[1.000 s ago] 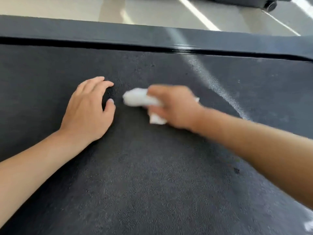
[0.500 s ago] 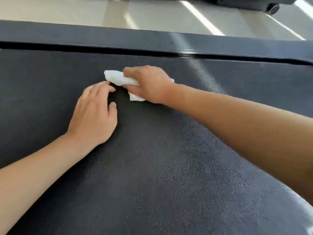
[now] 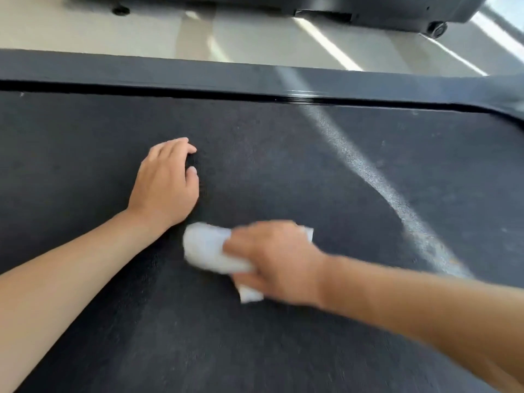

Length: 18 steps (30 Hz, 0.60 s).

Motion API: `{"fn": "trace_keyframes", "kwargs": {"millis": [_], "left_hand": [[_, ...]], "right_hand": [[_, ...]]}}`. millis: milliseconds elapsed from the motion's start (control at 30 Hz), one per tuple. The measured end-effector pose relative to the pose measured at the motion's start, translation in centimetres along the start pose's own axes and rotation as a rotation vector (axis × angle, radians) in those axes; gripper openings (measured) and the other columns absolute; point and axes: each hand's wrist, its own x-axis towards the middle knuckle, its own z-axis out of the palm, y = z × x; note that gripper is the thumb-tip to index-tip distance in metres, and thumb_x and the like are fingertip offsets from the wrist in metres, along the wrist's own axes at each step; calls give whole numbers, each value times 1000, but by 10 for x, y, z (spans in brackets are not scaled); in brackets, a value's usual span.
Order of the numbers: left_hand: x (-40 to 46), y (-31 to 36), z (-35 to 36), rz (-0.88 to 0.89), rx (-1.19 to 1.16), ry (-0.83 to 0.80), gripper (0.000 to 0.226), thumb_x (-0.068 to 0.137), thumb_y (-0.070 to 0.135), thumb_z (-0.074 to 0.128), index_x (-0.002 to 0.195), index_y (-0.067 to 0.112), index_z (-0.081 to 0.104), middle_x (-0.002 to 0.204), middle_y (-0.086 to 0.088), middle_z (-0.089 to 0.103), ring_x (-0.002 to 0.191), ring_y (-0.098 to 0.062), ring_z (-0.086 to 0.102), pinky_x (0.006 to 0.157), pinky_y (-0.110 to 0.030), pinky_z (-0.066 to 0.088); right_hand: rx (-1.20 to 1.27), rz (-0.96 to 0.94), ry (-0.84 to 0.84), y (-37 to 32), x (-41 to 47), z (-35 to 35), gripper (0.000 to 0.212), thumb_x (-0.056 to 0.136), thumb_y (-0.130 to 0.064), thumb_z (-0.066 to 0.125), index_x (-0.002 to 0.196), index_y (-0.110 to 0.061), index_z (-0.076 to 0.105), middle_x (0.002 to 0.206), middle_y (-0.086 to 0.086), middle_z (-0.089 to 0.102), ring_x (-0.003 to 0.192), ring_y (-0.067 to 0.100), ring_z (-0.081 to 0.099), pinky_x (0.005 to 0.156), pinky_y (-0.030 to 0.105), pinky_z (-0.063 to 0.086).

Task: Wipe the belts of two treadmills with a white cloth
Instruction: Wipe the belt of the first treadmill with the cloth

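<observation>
The right hand is gripping a crumpled white cloth against the dark textured treadmill belt, blurred. The left hand is resting palm down on the belt just beside the cloth, toward the belt's far edge, where a black side rail is running.

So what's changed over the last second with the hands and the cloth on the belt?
The right hand, gripping the cloth throughout, swept it away toward the far rail and then back toward the person; it is now nearer than the left hand and motion-blurred. The left hand stayed resting on the belt, fingers loosely curved, holding nothing.
</observation>
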Motion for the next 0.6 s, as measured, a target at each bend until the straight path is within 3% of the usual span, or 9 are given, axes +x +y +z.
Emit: {"fn": "trace_keyframes", "kwargs": {"millis": [67, 133, 233, 300, 333, 433, 500, 600], "left_hand": [[-2, 1, -1, -7, 5, 1, 36, 100, 13, 53, 135, 10, 57, 153, -8, 53, 143, -34, 42, 117, -51, 36], [-4, 3, -2, -6, 9, 1, 36, 100, 14, 53, 135, 10, 57, 151, -7, 54, 142, -34, 43, 117, -50, 37], [-8, 7, -4, 41, 34, -15, 38, 97, 16, 49, 132, 9, 61, 146, -10, 59, 137, -36, 49, 116, -51, 39], [-15, 11, -5, 67, 47, -36, 46, 94, 22, 43, 134, 9, 63, 147, -11, 59, 136, -37, 50, 117, -52, 39], [-21, 15, -6, 75, 52, -56, 51, 94, 25, 40, 137, 11, 63, 149, -11, 58, 139, -37, 49, 118, -52, 37], [-49, 34, -8, 188, 52, -169, 56, 96, 30, 38, 146, 19, 59, 156, -7, 52, 146, -35, 42, 121, -55, 32], [-75, 48, -6, 333, 44, -246, 56, 98, 32, 36, 149, 21, 56, 159, -2, 49, 148, -31, 40, 121, -57, 32], [-102, 64, 0, 499, 34, -293, 55, 100, 34, 35, 151, 22, 54, 162, 2, 45, 151, -27, 37, 122, -58, 30]], "right_hand": [[27, -198, -127, -14, -31, 2, 17, 88, -28, 69, 90, -16, 57, 83, -1, 54, 71, 24, 50, 59, 34, 36], [-20, -117, -34, 12, -33, -8, 15, 91, -28, 67, 91, -15, 59, 84, -4, 56, 75, 22, 54, 60, 34, 41], [-177, 449, 256, 96, -22, -42, 21, 95, -41, 59, 102, -21, 58, 89, -6, 62, 89, 29, 64, 67, 36, 44], [-243, 785, 329, 144, -29, -66, 28, 96, -50, 52, 107, -24, 56, 88, -1, 63, 89, 35, 64, 67, 36, 40], [-255, 860, 344, 149, -35, -72, 30, 97, -52, 49, 106, -24, 54, 86, 1, 64, 87, 36, 63, 67, 36, 40], [-240, 731, 325, 99, -59, -53, 25, 95, -44, 55, 97, -19, 52, 80, -3, 59, 81, 33, 61, 65, 38, 45], [-137, 478, 250, 33, -90, -26, 21, 90, -37, 61, 93, -18, 54, 82, -7, 55, 77, 26, 57, 62, 39, 48], [6, 74, -29, -44, -138, -1, 19, 93, -34, 61, 97, -15, 63, 86, -3, 55, 73, 22, 47, 61, 35, 38]]}}
